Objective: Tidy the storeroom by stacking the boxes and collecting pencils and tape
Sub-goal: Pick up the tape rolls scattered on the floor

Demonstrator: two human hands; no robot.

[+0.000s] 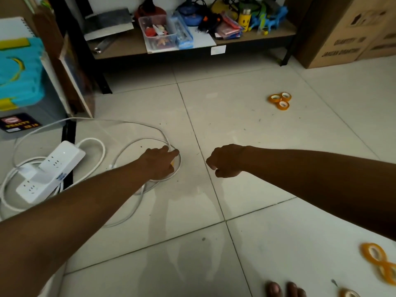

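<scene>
My left hand point(159, 162) reaches low over the white tiled floor, above a loop of thin white cable point(137, 144). Its fingers curl round a yellow-orange tape roll point(173, 164), of which only a sliver shows under the palm. My right hand point(225, 161) hovers beside it as a loose fist with nothing visible in it. Three orange tape rolls point(280, 100) lie together on the floor at the far right. More orange tape rolls point(379, 262) lie at the bottom right edge, one point(349, 293) near my toes point(285, 289). No pencils are visible.
Two white power strips point(51, 170) with coiled cables lie on the floor at left. A low shelf point(257, 37) holds a clear plastic tub point(157, 28) and clutter. Cardboard boxes point(347, 33) stand at the back right, a blue storage box point(21, 82) at left.
</scene>
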